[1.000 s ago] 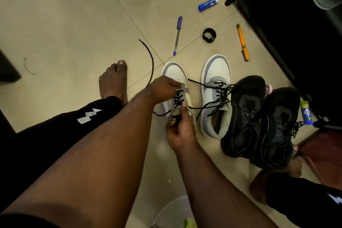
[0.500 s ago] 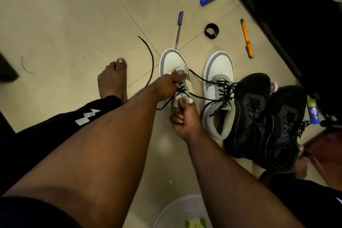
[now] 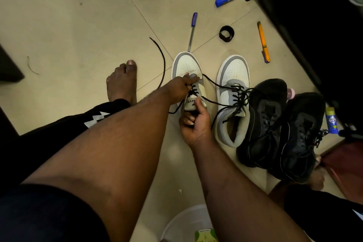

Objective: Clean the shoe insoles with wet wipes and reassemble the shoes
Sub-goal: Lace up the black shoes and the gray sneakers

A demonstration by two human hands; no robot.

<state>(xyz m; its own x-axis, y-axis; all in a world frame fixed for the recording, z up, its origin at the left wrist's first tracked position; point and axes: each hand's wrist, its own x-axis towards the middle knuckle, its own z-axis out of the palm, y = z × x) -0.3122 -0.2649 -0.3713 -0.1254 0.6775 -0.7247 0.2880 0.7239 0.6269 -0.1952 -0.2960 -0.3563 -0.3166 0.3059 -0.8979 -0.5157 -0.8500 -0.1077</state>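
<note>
Now | left hand (image 3: pixel 177 88) pinches lace (image 3: pixel 193 92) | right hand (image 3: pixel 194 124) grips tongue (image 3: pixel 191 102) | white shoe (image 3: pixel 186 65) beside its pair (image 3: pixel 232 84)

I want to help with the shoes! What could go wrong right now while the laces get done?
The black lace from the shoe being held stretches across toward the other white shoe; pulling might tangle both. The right hand pinches the tongue; if it slips, the left hand may lace it crooked. The pen lies near the toe and might get knocked.

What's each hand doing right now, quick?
Left hand: closed, pinching the black lace on the white shoe.
Right hand: closed, gripping that shoe's tongue.
</note>
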